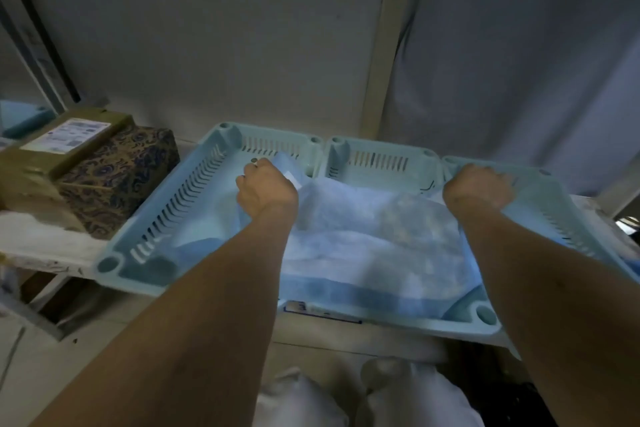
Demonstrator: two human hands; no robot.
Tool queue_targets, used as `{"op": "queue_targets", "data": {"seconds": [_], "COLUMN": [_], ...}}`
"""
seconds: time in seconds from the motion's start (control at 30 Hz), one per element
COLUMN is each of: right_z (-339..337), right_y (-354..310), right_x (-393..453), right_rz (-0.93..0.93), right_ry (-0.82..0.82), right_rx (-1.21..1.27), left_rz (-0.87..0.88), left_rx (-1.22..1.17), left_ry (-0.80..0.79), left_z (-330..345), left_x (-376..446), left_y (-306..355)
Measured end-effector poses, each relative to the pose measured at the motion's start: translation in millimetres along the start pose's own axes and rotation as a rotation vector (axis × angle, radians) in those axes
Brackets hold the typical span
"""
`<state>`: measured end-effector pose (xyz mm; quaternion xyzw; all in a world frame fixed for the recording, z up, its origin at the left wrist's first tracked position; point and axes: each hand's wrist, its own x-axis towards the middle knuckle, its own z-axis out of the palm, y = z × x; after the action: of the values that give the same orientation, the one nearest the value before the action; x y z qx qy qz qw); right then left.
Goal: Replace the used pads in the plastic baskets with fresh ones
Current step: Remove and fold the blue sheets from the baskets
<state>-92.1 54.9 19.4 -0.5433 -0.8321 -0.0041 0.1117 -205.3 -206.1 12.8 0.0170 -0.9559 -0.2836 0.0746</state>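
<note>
Right now both hands are curled on the far corners of the blue pad (374,236): the left hand (265,189) pinches its far-left corner, the right hand (479,187) grips the far-right one. The pad lies across the near basket (145,236), which overhangs the bench (38,248) edge — an uneven pull could bunch the pad, or drag the basket off toward the floor. Whether this pad is stained is hard to tell.
</note>
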Motion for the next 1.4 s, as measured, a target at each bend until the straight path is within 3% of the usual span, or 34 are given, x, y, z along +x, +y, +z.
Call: {"op": "queue_targets", "data": {"seconds": [0.17, 0.3, 0.5, 0.63, 0.73, 0.87, 1.07, 1.2, 1.4], "right_z": [31, 50, 73, 78, 74, 60, 53, 60, 81], "right_y": [-40, -56, -59, -59, -61, -54, -59, -65, -58], "right_x": [22, 40, 58, 61, 65, 71, 76, 74, 72], "right_rz": [-0.310, -0.497, -0.632, -0.548, -0.342, -0.135, -0.019, -0.058, -0.222], "right_ry": [-0.178, -0.255, -0.346, -0.443, -0.324, -0.011, 0.055, 0.023, -0.188], "right_rx": [-0.049, -0.217, -0.449, -0.430, -0.163, 0.124, 0.210, 0.204, 0.315], "left_rz": [0.065, 0.018, -0.055, -0.040, -0.037, -0.148, -0.013, 0.005, 0.057], "left_rx": [0.019, 0.021, -0.022, -0.060, -0.105, -0.255, -0.381, -0.427, -0.312], "left_ry": [-0.174, -0.245, -0.253, -0.188, -0.050, 0.221, 0.378, 0.314, -0.054], "left_z": [39, 67, 94, 98, 86, 69, 47, 53, 63], "left_x": [40, 72, 94, 102, 104, 122, 120, 124, 132], "left_y": [19, 23, 23, 21, 21, 14, 21, 18, 0]}}
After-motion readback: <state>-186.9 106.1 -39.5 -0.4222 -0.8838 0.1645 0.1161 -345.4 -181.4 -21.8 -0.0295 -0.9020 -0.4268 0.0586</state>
